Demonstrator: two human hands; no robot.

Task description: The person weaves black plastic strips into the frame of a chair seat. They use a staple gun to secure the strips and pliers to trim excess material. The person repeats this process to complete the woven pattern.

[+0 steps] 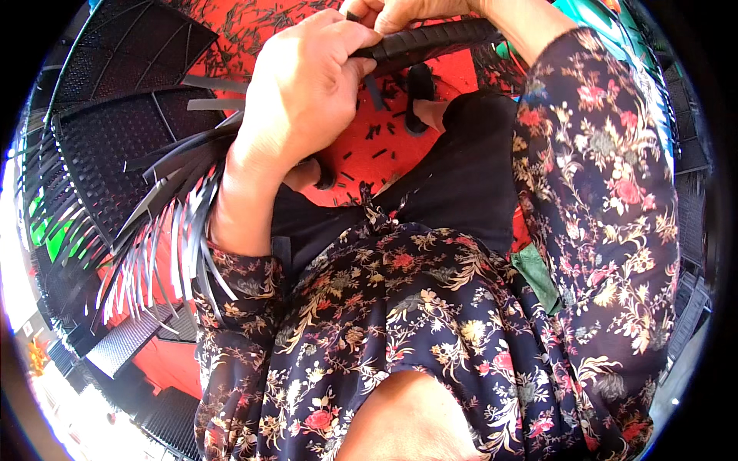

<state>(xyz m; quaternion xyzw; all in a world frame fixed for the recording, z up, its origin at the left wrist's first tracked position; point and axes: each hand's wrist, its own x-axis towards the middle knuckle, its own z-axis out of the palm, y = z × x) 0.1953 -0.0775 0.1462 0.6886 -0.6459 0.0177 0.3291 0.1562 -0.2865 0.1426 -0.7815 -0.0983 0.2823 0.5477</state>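
My left hand (311,88) is closed, its thumb and fingers pinching the left end of a black bar wrapped in flat strips (438,44). Just beyond it, at the top edge of the head view, the fingers of my right hand (407,11) are bent together over the same end of the bar. A short dark strip end (352,16) pokes out between the two hands, and the right fingertips seem to grip it. Part of the right hand is cut off by the frame. Long loose black strips (181,238) fan out beside my left forearm.
Black woven panels (115,146) with fringes of uncut strips stand at the left. Red floor covering (384,157) is littered with dark strip scraps (254,31). My shoe (419,96) rests on it. More dark woven pieces (689,307) are stacked at the right.
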